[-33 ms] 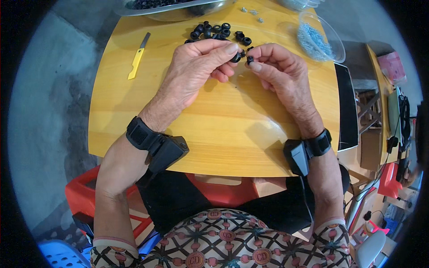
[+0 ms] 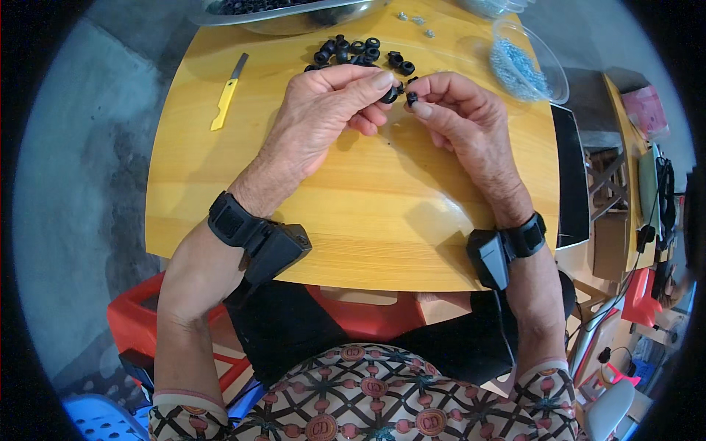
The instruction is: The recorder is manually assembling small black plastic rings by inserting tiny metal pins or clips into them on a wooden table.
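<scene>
Over the far middle of the yellow table, my left hand pinches a black ring-shaped part between thumb and fingers. Close beside it, my right hand grips a small black piece with thumb and forefinger. Only a narrow gap shows between the two parts, and fingers cover much of both. Just beyond my left hand lies a loose pile of black ring-shaped and cylindrical parts. A few more black rings sit to the right of that pile.
A knife with a yellow handle rests at the left of the table. At the far edge stands a metal tray of dark parts. A clear tub of small bluish metal pieces is at the far right, with a few silvery pieces nearby.
</scene>
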Motion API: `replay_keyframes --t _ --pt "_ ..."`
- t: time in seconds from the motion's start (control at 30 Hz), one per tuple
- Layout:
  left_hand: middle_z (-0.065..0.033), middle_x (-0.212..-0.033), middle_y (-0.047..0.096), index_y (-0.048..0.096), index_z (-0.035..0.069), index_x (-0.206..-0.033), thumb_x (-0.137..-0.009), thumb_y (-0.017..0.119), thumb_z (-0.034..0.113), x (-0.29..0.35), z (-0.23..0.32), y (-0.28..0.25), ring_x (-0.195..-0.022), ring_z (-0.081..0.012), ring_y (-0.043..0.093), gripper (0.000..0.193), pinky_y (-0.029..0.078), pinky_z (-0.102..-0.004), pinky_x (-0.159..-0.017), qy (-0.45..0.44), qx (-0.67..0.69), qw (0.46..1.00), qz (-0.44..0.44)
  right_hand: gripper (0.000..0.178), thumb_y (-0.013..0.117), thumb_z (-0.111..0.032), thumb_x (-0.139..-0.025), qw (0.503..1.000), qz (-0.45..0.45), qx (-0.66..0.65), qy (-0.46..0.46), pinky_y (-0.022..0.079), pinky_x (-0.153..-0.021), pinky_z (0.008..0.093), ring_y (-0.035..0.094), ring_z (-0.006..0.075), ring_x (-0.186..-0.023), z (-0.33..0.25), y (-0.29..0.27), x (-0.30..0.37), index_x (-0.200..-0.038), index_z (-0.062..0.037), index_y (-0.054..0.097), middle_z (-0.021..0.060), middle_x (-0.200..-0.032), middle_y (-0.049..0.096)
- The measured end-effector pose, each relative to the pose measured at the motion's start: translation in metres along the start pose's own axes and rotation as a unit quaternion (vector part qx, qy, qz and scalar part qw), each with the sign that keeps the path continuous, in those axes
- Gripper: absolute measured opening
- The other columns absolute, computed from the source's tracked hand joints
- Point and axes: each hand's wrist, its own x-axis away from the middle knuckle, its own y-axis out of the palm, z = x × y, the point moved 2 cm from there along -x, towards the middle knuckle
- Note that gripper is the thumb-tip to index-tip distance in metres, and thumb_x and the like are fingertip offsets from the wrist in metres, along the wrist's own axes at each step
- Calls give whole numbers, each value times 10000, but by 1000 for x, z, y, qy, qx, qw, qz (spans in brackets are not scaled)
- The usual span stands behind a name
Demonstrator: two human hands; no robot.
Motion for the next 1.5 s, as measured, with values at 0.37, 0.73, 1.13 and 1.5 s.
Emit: replay_keyframes --t 0.37,0.73,1.13,1.5 --pt "0 -827 664 686 53 -1040 -922 637 276 0 0 -1 -677 -36 583 258 465 -165 -605 -21 1 1000 -4 219 654 -83 -875 1000 -8 -3 15 395 -500 168 502 31 -576 -3 2 -1 -1085 -22 645 10 -844 659" --pt "20 -780 644 700 66 -1036 -920 635 311 1 0 -1 -649 -31 559 279 436 -169 -579 -10 -21 1000 0 258 639 -70 -875 1000 -21 9 14 373 -481 162 487 28 -556 -4 2 -1 -1128 -21 618 8 -820 650" --pt "6 -778 646 704 61 -1043 -922 635 292 -10 7 -18 -645 -24 557 269 448 -167 -574 35 -9 998 56 235 645 -48 -845 972 14 220 -76 501 -617 255 607 117 -659 5 -6 -4 -1075 -5 624 57 -780 665" --pt "-51 -768 668 678 -29 -1033 -867 710 243 -9 6 -14 -646 -78 616 320 497 -193 -563 54 -72 993 71 166 670 -55 -766 870 52 444 -206 530 -664 363 663 301 -739 -2 0 -5 -929 -30 650 130 -830 663"
